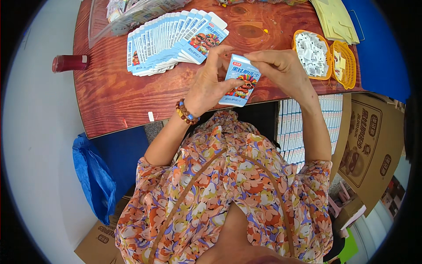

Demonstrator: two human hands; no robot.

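Note:
A small light-blue carton (pixel 239 83) with a colourful cartoon figure is held upright over the table's front edge. My left hand (pixel 210 81) grips it from the left, thumb across its front. At its top right corner, the fingers of my right hand (pixel 281 68) are pinched together on the top edge; whether a small piece is between them cannot be made out. Beyond my left hand lies a fanned stack of flat light-blue cartons (pixel 165 42). Right of my right hand, a yellow basket (pixel 329 52) holds many small white packets (pixel 311 53).
A second yellow basket (pixel 351 66) with a few pieces stands beside the first. A clear plastic bin (pixel 101 33) is at the back left, a dark red cylinder (pixel 70 63) at the left edge. Below right, an open cardboard box (pixel 369 145) holds rows of filled cartons (pixel 292 136).

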